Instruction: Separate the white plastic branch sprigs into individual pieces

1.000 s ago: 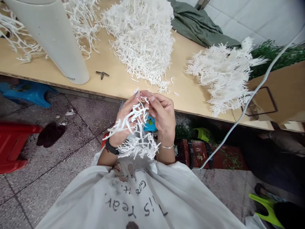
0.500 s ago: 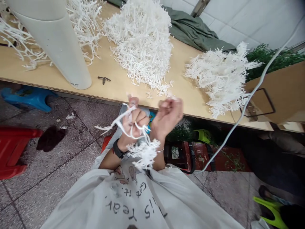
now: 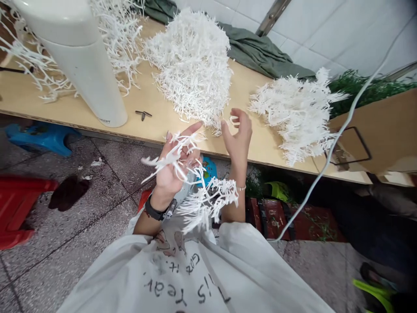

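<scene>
My left hand (image 3: 169, 171) is palm up in front of the table edge, its fingers partly curled. It holds a white branching plastic sprig (image 3: 177, 154), whose stems lie across the palm and fingers. The sprig's bushy end (image 3: 208, 202) hangs over my lap, between the two forearms. My right hand (image 3: 239, 137) is over the table edge, thumb and fingers curved and apart. Just beyond its fingertips is the near edge of a large heap of short white plastic pieces (image 3: 195, 69). A smaller pile of white sprigs (image 3: 293, 108) lies to its right.
On the table (image 3: 260, 143), a white bottle (image 3: 84, 74) stands at left, before more branching white stems (image 3: 120, 39). Seed shells (image 3: 143, 114) lie beside it. A pale cable (image 3: 329, 161) crosses the right side by a cardboard box (image 3: 384, 126). Red (image 3: 19, 208) and blue (image 3: 42, 139) stools stand below.
My left hand has turned from a closed grip to palm up with the sprig still in it. My right hand has moved slightly up and right, and its fingers have spread.
</scene>
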`<state>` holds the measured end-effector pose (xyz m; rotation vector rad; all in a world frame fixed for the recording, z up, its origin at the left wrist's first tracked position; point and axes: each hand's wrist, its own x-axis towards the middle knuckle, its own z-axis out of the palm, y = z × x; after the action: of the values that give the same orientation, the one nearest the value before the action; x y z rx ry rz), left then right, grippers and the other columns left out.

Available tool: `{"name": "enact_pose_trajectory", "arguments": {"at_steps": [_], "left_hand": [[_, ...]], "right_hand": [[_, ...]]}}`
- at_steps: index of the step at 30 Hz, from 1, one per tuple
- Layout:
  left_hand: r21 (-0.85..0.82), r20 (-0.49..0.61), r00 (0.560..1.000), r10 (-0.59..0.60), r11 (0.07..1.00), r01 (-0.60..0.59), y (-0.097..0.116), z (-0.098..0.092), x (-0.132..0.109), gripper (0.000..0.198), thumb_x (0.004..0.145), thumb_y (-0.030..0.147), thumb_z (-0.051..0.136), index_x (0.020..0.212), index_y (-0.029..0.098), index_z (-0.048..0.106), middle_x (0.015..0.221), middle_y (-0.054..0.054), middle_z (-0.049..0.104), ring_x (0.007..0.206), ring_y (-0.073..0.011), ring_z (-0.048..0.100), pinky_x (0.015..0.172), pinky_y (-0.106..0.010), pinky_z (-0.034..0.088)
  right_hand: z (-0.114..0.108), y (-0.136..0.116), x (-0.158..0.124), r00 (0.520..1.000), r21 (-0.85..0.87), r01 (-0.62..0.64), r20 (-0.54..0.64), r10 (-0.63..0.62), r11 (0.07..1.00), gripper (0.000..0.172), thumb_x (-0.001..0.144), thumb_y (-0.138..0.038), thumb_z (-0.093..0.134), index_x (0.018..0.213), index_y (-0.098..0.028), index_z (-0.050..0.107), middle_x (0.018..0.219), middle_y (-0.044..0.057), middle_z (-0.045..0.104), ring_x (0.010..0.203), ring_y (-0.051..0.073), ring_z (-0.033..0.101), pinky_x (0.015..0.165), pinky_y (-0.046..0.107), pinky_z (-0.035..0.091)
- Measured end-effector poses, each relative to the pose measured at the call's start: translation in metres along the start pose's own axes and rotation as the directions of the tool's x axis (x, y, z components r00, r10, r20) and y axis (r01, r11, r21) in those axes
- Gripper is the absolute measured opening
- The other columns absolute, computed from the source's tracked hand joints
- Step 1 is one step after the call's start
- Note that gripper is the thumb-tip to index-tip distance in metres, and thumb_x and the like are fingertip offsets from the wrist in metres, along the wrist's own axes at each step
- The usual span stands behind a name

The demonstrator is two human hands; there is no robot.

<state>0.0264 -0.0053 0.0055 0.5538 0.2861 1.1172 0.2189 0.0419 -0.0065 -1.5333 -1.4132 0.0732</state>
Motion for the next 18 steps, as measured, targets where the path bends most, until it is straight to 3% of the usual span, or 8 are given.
{"name": "enact_pose_trajectory", "arguments": {"at_steps": [3, 6, 8, 10, 12, 14, 16, 18], "left_hand": [[-0.015, -0.078, 0.996, 0.037, 0.999, -0.038, 0.002, -0.001, 0.001, 0.052, 0.094, 0.054, 0.031, 0.108, 0.017, 0.064, 0.060, 0.002, 0.040, 0.052, -0.0113, 0.039, 0.053, -0.026, 0.042], [0.057, -0.122, 0.990, 0.073, 0.996, -0.067, 0.004, 0.000, 0.000, 0.052, 0.092, 0.059, 0.032, 0.105, 0.019, 0.064, 0.065, 0.000, 0.042, 0.055, -0.0120, 0.040, 0.054, -0.027, 0.042], [0.109, -0.141, 0.984, 0.107, 0.990, -0.092, 0.004, 0.001, -0.001, 0.051, 0.091, 0.059, 0.034, 0.103, 0.020, 0.064, 0.066, 0.000, 0.041, 0.055, -0.0122, 0.039, 0.054, -0.026, 0.042], [0.145, -0.170, 0.974, 0.152, 0.981, -0.128, 0.004, 0.003, -0.003, 0.046, 0.093, 0.055, 0.035, 0.103, 0.021, 0.065, 0.066, 0.000, 0.041, 0.055, -0.0125, 0.039, 0.055, -0.026, 0.043], [0.160, -0.177, 0.969, 0.172, 0.977, -0.144, 0.002, 0.005, -0.005, 0.043, 0.094, 0.049, 0.034, 0.106, 0.022, 0.065, 0.068, -0.001, 0.046, 0.055, -0.0124, 0.040, 0.057, -0.026, 0.046], [0.163, -0.142, 0.976, 0.166, 0.976, -0.142, 0.001, 0.005, -0.006, 0.043, 0.095, 0.046, 0.034, 0.109, 0.021, 0.065, 0.075, -0.004, 0.054, 0.057, -0.0121, 0.043, 0.061, -0.027, 0.048], [0.184, -0.079, 0.985, 0.156, 0.973, -0.140, 0.001, 0.003, -0.006, 0.043, 0.093, 0.049, 0.038, 0.112, 0.022, 0.065, 0.085, -0.006, 0.060, 0.063, -0.0125, 0.051, 0.064, -0.028, 0.050], [0.221, 0.006, 0.989, 0.150, 0.964, -0.148, 0.004, -0.002, -0.005, 0.047, 0.090, 0.056, 0.043, 0.115, 0.024, 0.065, 0.089, -0.006, 0.064, 0.067, -0.0141, 0.057, 0.065, -0.030, 0.052]], "right_hand": [[-0.015, -0.032, -0.033, 0.963, 0.407, -0.065, 0.265, -0.050, 0.911, 0.026, 0.088, -0.046, 0.053, 0.097, -0.025, 0.065, 0.099, 0.004, 0.068, 0.092, 0.016, 0.062, 0.087, 0.037, 0.049], [-0.030, -0.052, -0.063, 0.883, 0.616, -0.238, 0.459, -0.097, 0.751, 0.054, 0.089, -0.065, 0.035, 0.094, -0.025, 0.070, 0.092, 0.005, 0.071, 0.088, 0.018, 0.066, 0.083, 0.037, 0.052], [-0.036, -0.052, -0.075, 0.874, 0.682, -0.301, 0.478, -0.094, 0.667, 0.072, 0.085, -0.074, 0.021, 0.098, -0.024, 0.070, 0.092, 0.007, 0.071, 0.086, 0.020, 0.067, 0.083, 0.040, 0.054], [-0.040, -0.048, -0.084, 0.877, 0.718, -0.330, 0.473, -0.082, 0.613, 0.075, 0.081, -0.079, 0.023, 0.104, -0.024, 0.069, 0.095, 0.009, 0.071, 0.086, 0.022, 0.068, 0.082, 0.042, 0.055], [-0.041, -0.044, -0.091, 0.879, 0.733, -0.337, 0.469, -0.082, 0.591, 0.064, 0.075, -0.076, 0.046, 0.109, -0.026, 0.067, 0.098, 0.008, 0.071, 0.086, 0.023, 0.068, 0.081, 0.041, 0.055], [-0.041, -0.043, -0.097, 0.884, 0.739, -0.324, 0.459, -0.089, 0.591, 0.053, 0.071, -0.061, 0.067, 0.111, -0.026, 0.065, 0.098, 0.006, 0.071, 0.084, 0.020, 0.067, 0.079, 0.038, 0.055], [-0.040, -0.044, -0.101, 0.911, 0.754, -0.296, 0.407, -0.063, 0.587, 0.042, 0.072, -0.048, 0.072, 0.106, -0.026, 0.065, 0.093, 0.004, 0.070, 0.079, 0.017, 0.066, 0.075, 0.034, 0.055], [-0.040, -0.045, -0.102, 0.949, 0.788, -0.263, 0.316, 0.001, 0.557, 0.028, 0.074, -0.045, 0.070, 0.093, -0.025, 0.065, 0.083, 0.001, 0.069, 0.066, 0.013, 0.063, 0.061, 0.027, 0.053]]}}
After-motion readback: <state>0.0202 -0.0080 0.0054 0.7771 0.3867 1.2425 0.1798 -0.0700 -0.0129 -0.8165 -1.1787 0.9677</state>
